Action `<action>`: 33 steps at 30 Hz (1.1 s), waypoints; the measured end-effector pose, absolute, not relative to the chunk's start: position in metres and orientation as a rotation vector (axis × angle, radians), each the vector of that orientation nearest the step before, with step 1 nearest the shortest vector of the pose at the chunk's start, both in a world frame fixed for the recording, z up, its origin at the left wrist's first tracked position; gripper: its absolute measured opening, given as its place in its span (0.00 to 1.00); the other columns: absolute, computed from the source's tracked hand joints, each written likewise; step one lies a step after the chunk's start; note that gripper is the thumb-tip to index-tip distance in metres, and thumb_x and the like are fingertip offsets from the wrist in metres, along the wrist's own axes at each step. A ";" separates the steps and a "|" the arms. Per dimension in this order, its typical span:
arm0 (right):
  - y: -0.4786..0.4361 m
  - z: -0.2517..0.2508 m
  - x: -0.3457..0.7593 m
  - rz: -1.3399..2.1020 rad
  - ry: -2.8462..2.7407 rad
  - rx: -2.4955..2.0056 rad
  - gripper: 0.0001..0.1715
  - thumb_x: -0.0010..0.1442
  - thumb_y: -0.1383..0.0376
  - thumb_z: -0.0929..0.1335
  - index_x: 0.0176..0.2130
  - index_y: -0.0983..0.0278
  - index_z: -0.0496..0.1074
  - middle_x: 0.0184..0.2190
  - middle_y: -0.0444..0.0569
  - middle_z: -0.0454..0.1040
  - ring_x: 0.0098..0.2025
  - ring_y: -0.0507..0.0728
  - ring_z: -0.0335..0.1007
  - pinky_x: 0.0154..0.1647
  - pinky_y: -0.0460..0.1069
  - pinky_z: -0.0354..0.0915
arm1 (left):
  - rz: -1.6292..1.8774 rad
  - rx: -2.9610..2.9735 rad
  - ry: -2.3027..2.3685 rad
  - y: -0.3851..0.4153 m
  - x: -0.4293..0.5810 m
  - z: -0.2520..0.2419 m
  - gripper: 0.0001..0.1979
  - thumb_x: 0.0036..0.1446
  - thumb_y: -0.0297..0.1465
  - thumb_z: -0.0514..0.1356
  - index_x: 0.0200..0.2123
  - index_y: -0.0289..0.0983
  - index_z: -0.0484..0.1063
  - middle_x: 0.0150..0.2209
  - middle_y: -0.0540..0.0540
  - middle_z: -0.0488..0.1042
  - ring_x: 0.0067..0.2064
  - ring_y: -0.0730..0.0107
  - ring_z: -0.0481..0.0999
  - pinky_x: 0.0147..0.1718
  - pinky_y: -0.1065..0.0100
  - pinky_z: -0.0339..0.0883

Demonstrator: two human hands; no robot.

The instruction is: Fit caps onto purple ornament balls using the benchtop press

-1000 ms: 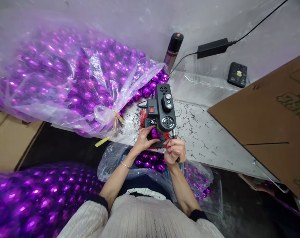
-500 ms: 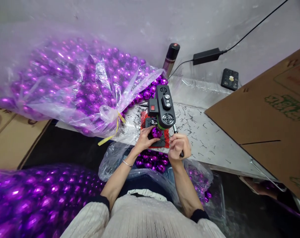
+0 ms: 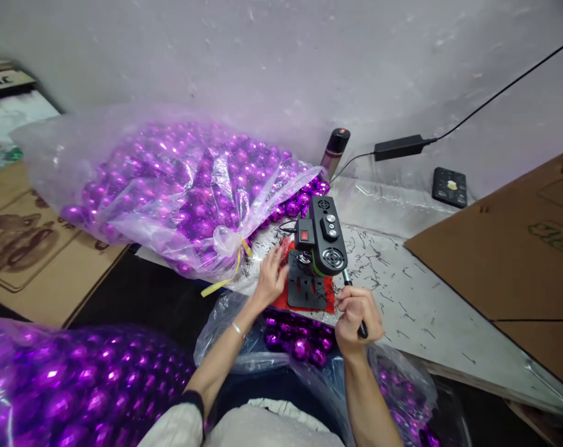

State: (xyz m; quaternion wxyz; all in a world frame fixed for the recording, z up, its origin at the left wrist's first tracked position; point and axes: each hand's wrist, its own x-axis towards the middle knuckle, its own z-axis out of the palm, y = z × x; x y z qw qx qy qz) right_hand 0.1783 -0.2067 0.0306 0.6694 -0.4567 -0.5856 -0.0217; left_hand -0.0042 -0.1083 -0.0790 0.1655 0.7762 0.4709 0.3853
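A small black machine [image 3: 328, 236] with a red switch and a side lever stands on the white table. Its slotted base plate [image 3: 304, 292] lies on a red sheet [image 3: 330, 299] and bears no ball. My right hand [image 3: 359, 316] is wrapped around the lever's black handle [image 3: 362, 331]. Just left of the base plate, my left hand [image 3: 272, 278] reaches forward with fingers stretched out and nothing visible in them. Shiny purple balls [image 3: 301, 347] lie in an open clear bag at my lap, below the table's edge. More loose purple balls [image 3: 293, 208] spill from a bag behind the machine.
A large tied clear bag of purple balls [image 3: 169, 180] fills the back left. A spray can [image 3: 336, 151], a power adapter [image 3: 399, 148] and a black case [image 3: 449, 187] are along the wall. Cardboard boxes flank both sides. Dark shavings [image 3: 378, 273] litter the table [image 3: 402, 310].
My left hand has let go of the purple ball under the machine and moved left of the base plate. The ball has left the plate. My right hand stays on the lever. The view has shifted.
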 end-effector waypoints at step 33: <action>-0.204 0.044 0.177 -0.090 -1.343 -1.047 0.20 0.73 0.67 0.63 0.28 0.60 0.69 0.25 0.44 0.73 0.29 0.53 0.71 0.27 0.50 0.63 | 1.099 0.433 0.911 -0.141 0.012 -0.030 0.19 0.55 0.35 0.73 0.47 0.39 0.75 0.45 0.47 0.84 0.45 0.64 0.85 0.56 0.56 0.78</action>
